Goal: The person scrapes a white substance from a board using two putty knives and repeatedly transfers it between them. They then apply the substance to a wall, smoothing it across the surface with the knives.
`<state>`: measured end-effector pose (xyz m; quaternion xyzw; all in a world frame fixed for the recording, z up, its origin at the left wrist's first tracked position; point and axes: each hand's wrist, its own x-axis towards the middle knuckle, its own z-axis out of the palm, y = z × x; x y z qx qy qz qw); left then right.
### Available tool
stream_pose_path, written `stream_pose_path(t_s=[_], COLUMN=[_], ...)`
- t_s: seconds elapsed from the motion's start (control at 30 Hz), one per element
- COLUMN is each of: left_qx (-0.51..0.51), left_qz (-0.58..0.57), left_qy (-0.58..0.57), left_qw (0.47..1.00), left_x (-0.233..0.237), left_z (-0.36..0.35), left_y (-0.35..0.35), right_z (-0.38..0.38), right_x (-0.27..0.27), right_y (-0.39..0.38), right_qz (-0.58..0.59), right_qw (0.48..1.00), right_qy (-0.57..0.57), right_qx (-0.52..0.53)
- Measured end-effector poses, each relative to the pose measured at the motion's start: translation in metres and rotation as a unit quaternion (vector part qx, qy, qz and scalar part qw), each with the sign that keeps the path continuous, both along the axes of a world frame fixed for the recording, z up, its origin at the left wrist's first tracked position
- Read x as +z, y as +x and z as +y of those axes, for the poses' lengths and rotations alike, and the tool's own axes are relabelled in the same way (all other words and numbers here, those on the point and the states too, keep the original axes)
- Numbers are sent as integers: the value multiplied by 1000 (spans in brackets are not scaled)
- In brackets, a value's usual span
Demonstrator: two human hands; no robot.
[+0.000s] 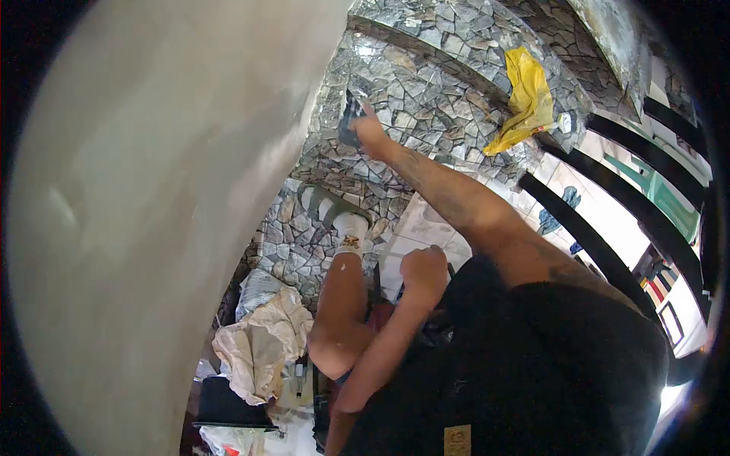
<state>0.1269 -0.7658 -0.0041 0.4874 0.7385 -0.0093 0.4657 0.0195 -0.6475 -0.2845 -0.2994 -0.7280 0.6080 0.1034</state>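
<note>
My right hand (370,131) reaches out at full arm's length to a step faced with grey broken-stone mosaic (426,91). It grips a small dark tool (350,118) that it presses against the step's face. My left hand (424,270) is closed in a fist with nothing visible in it, close to my bent knee (334,346). Below the tool, my foot in a white sock (350,232) rests on a lower mosaic step. My black shirt (532,365) fills the lower right.
A broad pale plastered wall (152,228) covers the left side. A yellow cloth or bag (526,99) lies on an upper step. Crumpled paper sacks (262,342) and clutter lie below. A black railing (601,243) runs along the right, with white floor tiles (422,228) beside it.
</note>
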Motion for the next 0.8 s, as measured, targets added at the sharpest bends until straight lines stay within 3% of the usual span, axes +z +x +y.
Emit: stream_pose_path(t_s=[0.03, 0.07, 0.13, 0.17, 0.3, 0.37, 0.43, 0.5, 0.57, 0.63, 0.8], left_qx=[-4, -8, -29, -40, -47, -56, -65, -72, -75, -66, -62], left_qz=[1, 0, -10, -17, -62, -61, -65, -61, -50, -64, -39], left_qy=[-8, -18, -29, -33, -37, -63, -79, -79, -62, -66, -69], left_qw=[1000, 1000, 999, 998, 996, 995, 993, 992, 994, 994, 995], left_x=[3, 3, -4, -7, -10, -11, -8, -6, -4, -6, -11], left_z=[5, 6, 2, -1, -6, -5, -2, -1, -2, -4, -9], left_y=[-4, -5, 1, 5, 8, 6, 1, -3, -3, -3, 3], right_z=[1, -9, -26, -20, -29, -34, -30, -33, -35, -31, -36], right_x=[-41, -63, -58, -27, -18, -53, -28, -21, -17, 22, 57], right_y=[-10, -37, -63, -75, -101, -103, -116, -117, -119, -124, -119], right_qz=[0, -2, -37, -66, -104, -76, -53, -38, -60, -114, -98], right_qw=[998, 989, 933, 930, 918, 979, 916, 964, 965, 925, 935], right_qy=[67, -115, -297, -301, -296, -113, -294, -168, -150, -239, -228], right_qx=[21, -91, -199, -200, -244, -150, -269, -204, -205, -273, -254])
